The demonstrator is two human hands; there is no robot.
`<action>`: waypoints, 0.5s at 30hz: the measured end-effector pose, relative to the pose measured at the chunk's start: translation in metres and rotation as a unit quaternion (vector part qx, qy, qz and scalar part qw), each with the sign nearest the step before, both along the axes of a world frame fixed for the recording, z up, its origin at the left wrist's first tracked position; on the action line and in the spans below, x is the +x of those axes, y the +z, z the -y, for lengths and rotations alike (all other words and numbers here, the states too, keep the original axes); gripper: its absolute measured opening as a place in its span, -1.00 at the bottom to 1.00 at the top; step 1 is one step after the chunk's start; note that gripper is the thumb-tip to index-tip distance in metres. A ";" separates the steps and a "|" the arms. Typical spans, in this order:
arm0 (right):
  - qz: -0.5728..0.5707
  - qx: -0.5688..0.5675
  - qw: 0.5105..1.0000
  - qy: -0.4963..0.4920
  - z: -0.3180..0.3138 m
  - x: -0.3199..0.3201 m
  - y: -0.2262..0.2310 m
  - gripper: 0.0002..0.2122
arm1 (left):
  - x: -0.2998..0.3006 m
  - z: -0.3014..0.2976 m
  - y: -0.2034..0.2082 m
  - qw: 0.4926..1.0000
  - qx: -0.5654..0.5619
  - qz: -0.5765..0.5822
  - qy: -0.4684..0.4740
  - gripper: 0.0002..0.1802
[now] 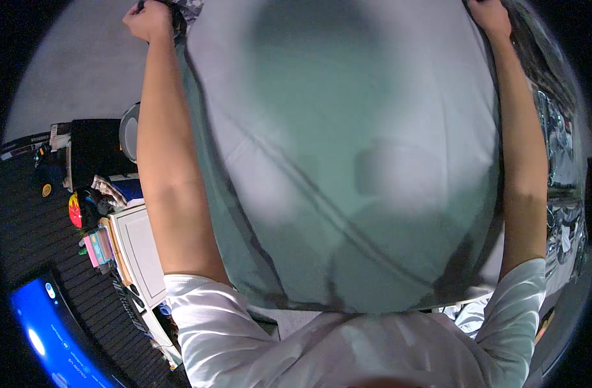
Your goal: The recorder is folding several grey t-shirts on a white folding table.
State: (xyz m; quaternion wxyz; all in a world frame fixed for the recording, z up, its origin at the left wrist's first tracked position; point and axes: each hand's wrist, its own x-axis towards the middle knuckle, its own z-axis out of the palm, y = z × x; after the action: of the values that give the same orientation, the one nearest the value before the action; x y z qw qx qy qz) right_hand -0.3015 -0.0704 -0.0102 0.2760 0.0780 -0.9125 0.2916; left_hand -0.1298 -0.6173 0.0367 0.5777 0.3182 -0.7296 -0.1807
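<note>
A large pale-green cloth point(322, 161) with dark edges hangs spread between my raised arms. It fills the middle of the head view, and a long diagonal crease runs across it. At the upper left, my left hand point(150, 21) is closed in a fist on the cloth's edge, beside a dark patterned part. My right hand point(493, 18) grips the opposite edge at the upper right. The top picture border cuts off part of each hand's fingers. The cloth's upper end lies outside the picture, and its lower edge hangs close to my chest.
A white cabinet point(137, 252) stands at the left, with colourful books point(97, 249) and a red-and-yellow item point(75, 210) beside it. A lit blue screen point(53, 336) is at the lower left. Shiny plastic-wrapped things point(561, 149) are stacked along the right.
</note>
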 end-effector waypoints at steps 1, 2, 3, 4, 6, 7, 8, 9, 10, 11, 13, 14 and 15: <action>0.014 0.032 0.999 0.012 -0.003 0.006 0.006 -0.73 | 0.001 -0.017 0.000 0.999 0.001 0.033 -0.016 -0.63; 0.011 0.029 0.999 0.013 -0.004 0.008 0.008 -0.73 | 0.008 -0.027 0.003 0.999 -0.002 0.030 -0.015 -0.63; 0.016 0.043 0.999 0.005 -0.004 0.009 0.008 -0.76 | 0.019 -0.038 0.003 0.991 -0.083 0.088 -0.056 -0.69; 0.019 0.054 0.998 0.000 0.000 0.009 0.008 -0.78 | 0.033 -0.046 0.008 0.971 -0.165 0.145 -0.093 -0.74; 0.018 0.052 0.998 -0.001 -0.004 0.002 0.004 -0.78 | 0.062 -0.068 0.013 0.941 -0.186 0.202 -0.196 -0.56; 0.017 0.067 0.998 -0.001 0.005 0.003 0.004 -0.77 | 0.088 -0.055 0.017 0.926 -0.208 0.234 -0.213 -0.33; 0.018 0.093 0.995 -0.016 -0.001 -0.002 0.001 -0.75 | 0.102 -0.063 0.012 0.913 -0.186 0.292 -0.215 -0.40; 0.007 0.108 0.994 -0.011 -0.008 -0.007 -0.001 -0.71 | 0.118 -0.068 0.011 0.903 -0.163 0.331 -0.219 -0.38; 0.005 0.112 0.994 -0.017 -0.014 -0.017 0.003 -0.71 | 0.139 -0.084 0.014 0.891 -0.139 0.370 -0.224 -0.37; 0.013 0.121 0.993 -0.003 -0.022 -0.025 0.008 -0.68 | 0.161 -0.099 0.018 0.880 -0.143 0.391 -0.227 -0.40; 0.066 0.162 0.982 0.065 -0.031 -0.008 0.028 -0.62 | 0.225 -0.134 0.024 0.871 -0.137 0.421 -0.214 -0.44; 0.062 0.166 0.982 0.062 -0.027 0.010 0.042 -0.62 | 0.254 -0.153 0.026 0.873 -0.131 0.423 -0.204 -0.46; 0.078 0.264 0.957 0.096 -0.023 0.033 0.058 -0.62 | 0.286 -0.160 0.026 0.882 -0.113 0.417 -0.188 -0.45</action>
State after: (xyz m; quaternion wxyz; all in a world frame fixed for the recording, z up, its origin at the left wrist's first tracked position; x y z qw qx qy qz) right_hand -0.2686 -0.0478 0.0476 0.1441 0.2123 -0.9639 0.0711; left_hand 0.1558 -0.4576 0.0623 0.2075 0.1535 -0.9647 -0.0525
